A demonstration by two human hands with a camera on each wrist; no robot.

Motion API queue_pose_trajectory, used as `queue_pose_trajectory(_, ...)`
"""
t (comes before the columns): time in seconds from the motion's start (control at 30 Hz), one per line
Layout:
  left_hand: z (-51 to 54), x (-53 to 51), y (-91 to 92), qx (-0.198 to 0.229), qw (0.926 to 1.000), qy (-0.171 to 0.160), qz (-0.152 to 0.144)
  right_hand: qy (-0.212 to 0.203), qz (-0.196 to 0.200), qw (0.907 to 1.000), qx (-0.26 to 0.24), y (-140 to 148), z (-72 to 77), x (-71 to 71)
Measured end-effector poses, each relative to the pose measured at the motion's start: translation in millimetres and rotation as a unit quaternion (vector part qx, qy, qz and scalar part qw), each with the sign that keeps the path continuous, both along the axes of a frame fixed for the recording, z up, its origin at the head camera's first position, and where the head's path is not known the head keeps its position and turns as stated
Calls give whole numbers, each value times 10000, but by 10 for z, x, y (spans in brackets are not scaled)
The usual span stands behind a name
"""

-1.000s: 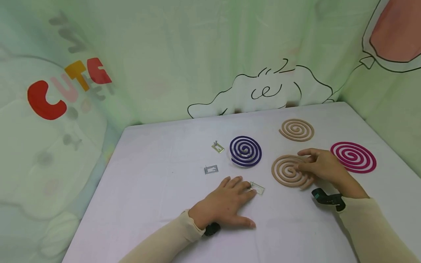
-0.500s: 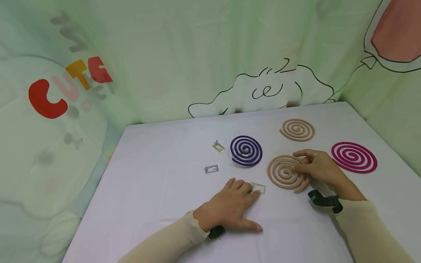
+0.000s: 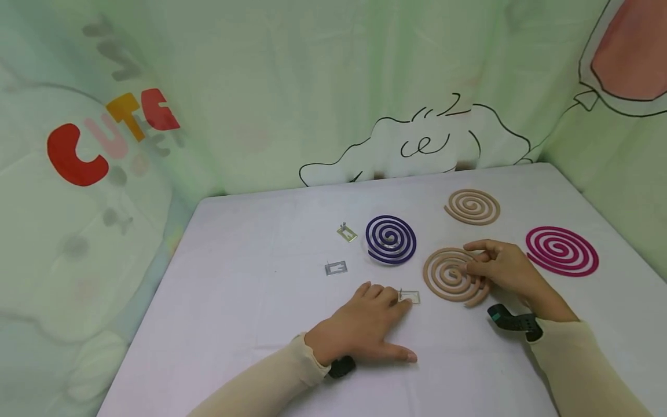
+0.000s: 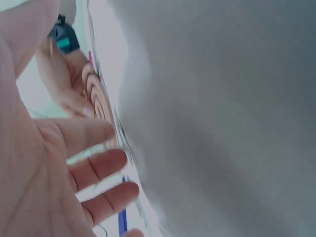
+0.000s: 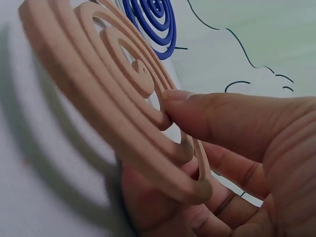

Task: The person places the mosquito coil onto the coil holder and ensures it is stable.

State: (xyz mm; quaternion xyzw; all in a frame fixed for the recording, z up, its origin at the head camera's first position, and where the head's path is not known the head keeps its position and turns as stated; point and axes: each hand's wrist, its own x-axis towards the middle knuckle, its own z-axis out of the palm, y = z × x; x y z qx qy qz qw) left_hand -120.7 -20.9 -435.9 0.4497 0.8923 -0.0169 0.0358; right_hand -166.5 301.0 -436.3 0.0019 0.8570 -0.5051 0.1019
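My right hand (image 3: 502,269) pinches the right side of a tan mosquito coil (image 5: 98,121) between thumb and fingers. In the right wrist view the coil is tilted, with fingers beneath it and a shadow on the cloth. My left hand (image 3: 365,327) lies low over the table, palm down, fingers spread and fairly straight. Its index fingertip is at a small metal coil stand (image 3: 410,296), a flat frame with an upright prong. That stand lies between my left hand and the held coil. The left wrist view shows the left palm and fingers close to the tabletop.
A dark blue coil (image 3: 391,240) sits behind the hands, apparently over another stand. Another tan coil (image 3: 472,207) lies farther back, and a magenta coil (image 3: 563,250) at the right. A grey stand (image 3: 336,267) and a gold stand (image 3: 346,233) lie left of the blue coil.
My right hand has shifted the tan coil slightly left, toward the stand. The left hand has slid a little right. Over the last half second both hands have hardly moved.
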Motion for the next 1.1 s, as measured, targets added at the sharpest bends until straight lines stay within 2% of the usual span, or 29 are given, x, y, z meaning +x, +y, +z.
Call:
queue_pose_trajectory(0.2,33,-114,-187,134,9998,-133,104,10,32,10000,-26,-21,16,-2)
queue_pose_trajectory(0.37,25,-198,-272,133,9994,-195,253,41,47,9999,-89,-46,28,7)
queue_pose_trajectory(0.57,10,-264,-298,14,9988,-485,38,61,61,9999,-149,-60,7,7)
queue_pose_trajectory(0.8,60,-267,-281,-163,9966,-811,-25,88,80,9998,-145,-68,13,15)
queue_pose_trajectory(0.97,72,-236,-251,-239,9959,-853,-167,101,65,9999,-110,-77,24,23)
queue_pose_trajectory(1.1,74,-216,-235,-268,9959,-844,-170,77,71,9998,-160,-75,22,27)
